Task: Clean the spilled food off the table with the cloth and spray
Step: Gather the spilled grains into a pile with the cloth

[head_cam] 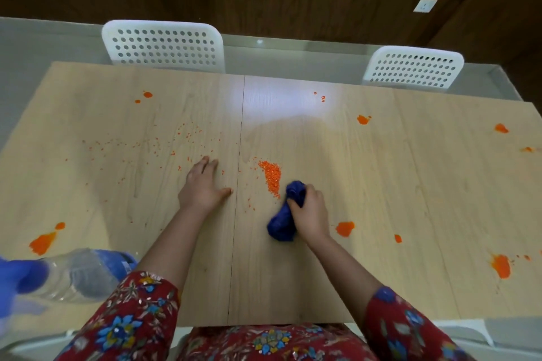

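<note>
The cloth [281, 224] is soft, light and bunched into a wad; it should take any shape, so a full-fist hold round its middle suits it; the right hand [309, 214] grips it that way, fingers curled round it, near the middle of the surface [396, 184], its far end just beside a heap of orange grains [271, 174]; these look dry and loose, likely to scatter under a fast sweep; the left hand [202, 183] lies flat and spread, holding nothing, just left of the heap; the spray bottle [79, 272] is at the near left corner, well apart from both hands; orange smears [344, 228] dot the surface towards its edges.
</note>
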Motion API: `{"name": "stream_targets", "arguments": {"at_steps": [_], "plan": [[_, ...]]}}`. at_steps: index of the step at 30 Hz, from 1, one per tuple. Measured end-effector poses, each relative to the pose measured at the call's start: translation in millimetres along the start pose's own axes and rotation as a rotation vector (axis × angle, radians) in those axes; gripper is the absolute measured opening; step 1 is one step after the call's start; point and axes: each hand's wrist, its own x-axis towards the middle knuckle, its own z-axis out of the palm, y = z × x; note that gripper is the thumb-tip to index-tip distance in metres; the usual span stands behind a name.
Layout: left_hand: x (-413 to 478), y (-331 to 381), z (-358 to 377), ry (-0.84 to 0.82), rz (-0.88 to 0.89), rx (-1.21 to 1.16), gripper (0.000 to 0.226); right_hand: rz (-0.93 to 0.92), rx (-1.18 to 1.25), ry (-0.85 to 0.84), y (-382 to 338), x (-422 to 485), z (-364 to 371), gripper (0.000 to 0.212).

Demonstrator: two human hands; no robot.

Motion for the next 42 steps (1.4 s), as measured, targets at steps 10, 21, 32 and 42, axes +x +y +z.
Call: {"name": "stream_targets", "arguments": {"at_steps": [10,21,32,42], "plan": [[-1.8,-0.8,-0.5,0.001,0.004,-0.009,0.083,0.035,-0.045,0.043,16.1,19.2,-18.9,0.026],[-46.5,-16.7,-1.9,0.22,0.1,-0.095,0.077,-0.608,-0.199,-0.1,-12.0,21.8,-40.0,0.033],[-123.7,-55.7,31.0,0.102,0.039,0.1,0.069,-1.063,-0.528,-0.38,1.1,9.5,24.5,0.043],[-136.8,-64.9,29.5,0.179,0.04,0.084,0.06,-1.203,-0.495,-0.448,-46.3,23.4,41.2,0.045]]}}
